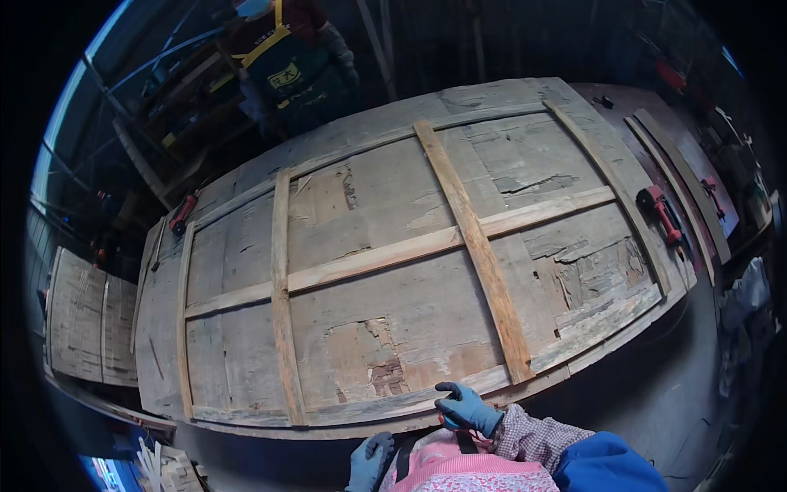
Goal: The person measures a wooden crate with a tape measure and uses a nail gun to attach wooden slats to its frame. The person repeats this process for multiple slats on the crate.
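My left hand (371, 462), in a blue-grey glove, is low in front of my body, just off the near edge of a large wooden panel (393, 197). Its fingers are curled, and whatever they may hold is hidden. My right hand (469, 408), gloved alike, is at the panel's near edge with its fingers apart. A small teal and red object (448, 421) shows below that hand; I cannot tell whether they touch. Wooden strips form a grid on the panel, among them a long lengthwise strip (377, 256) and a crosswise strip (474, 246). The panel's surface is peeling in patches.
A red power tool (661, 215) lies at the panel's right end and another red tool (184, 215) at its far left. Loose boards (676, 176) lie beyond the right end. Across the panel stands a person (291, 70) in a dark apron. Stacked panels (86, 316) are at left.
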Action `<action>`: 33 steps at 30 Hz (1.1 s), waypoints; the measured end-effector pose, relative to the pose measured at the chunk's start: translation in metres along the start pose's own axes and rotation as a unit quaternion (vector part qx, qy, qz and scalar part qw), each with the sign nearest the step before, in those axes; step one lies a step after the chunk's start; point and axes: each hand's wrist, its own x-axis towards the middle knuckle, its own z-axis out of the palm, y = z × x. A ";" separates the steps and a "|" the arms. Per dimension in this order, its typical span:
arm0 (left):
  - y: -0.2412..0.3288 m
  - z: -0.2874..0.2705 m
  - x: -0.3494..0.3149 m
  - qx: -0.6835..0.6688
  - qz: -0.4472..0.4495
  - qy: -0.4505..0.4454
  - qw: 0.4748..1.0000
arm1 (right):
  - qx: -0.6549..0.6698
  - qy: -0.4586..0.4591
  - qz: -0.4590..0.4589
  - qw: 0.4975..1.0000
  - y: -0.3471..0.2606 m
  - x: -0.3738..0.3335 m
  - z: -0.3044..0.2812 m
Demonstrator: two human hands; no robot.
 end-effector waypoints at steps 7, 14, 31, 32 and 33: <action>-0.055 -0.033 0.066 0.191 0.115 -0.118 0.968 | 0.281 0.155 -0.058 0.945 -0.007 -0.051 -0.010; 0.105 0.177 0.016 -0.236 -0.228 -0.327 0.886 | 0.109 0.066 -0.204 0.971 -0.028 -0.065 -0.044; 0.086 0.447 0.043 -0.201 -0.109 0.074 0.971 | -0.462 0.590 -0.028 0.661 -0.162 -0.081 -0.809; 0.094 0.447 0.049 -0.190 -0.130 0.077 0.970 | -0.513 0.610 -0.049 0.602 -0.143 -0.073 -0.855; 0.103 0.450 0.047 -0.236 -0.126 0.098 0.959 | -0.522 0.619 -0.011 0.586 -0.145 -0.061 -0.877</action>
